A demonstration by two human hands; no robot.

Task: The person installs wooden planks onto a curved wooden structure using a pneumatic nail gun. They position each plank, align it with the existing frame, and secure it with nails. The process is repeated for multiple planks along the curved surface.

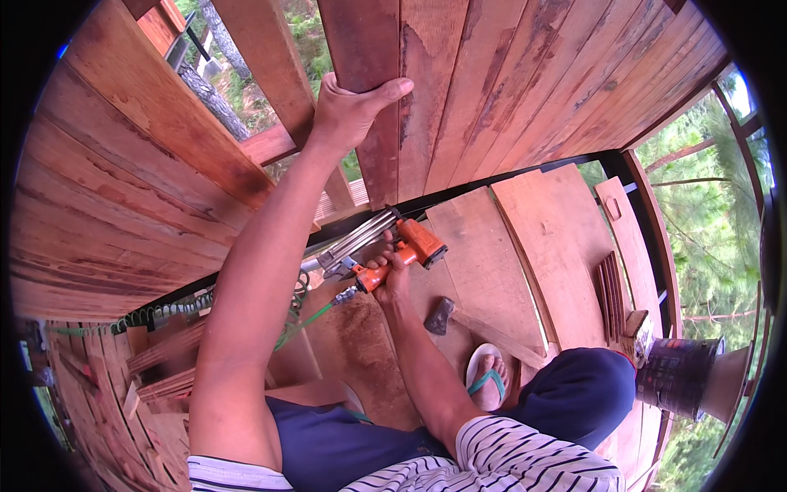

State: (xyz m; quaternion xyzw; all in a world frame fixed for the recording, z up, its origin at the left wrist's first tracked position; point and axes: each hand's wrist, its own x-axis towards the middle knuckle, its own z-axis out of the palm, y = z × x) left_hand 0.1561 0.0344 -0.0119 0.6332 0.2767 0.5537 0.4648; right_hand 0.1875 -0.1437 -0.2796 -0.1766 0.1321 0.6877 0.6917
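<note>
Orange nail gun [420,240] near the lower end of a dark board [361,45], both hands engaged.
Its nose is close to the board's foot; contact cannot be confirmed. Likely faults: the board may slip out of line with the adjoining planks [484,90] if the upper grip slackens; the nail gun may skew if its weight turns the single supporting wrist; the green hose [316,315] may snag and pull the handle. The right hand [395,280] is closed around the handle; trigger position cannot be determined. The left hand [344,115] is hooked around the board's left edge, thumb flat across the near face, fingers hidden behind. Beyond, a hammer [440,316] lies on the floor beside a sandalled foot [489,385].
</note>
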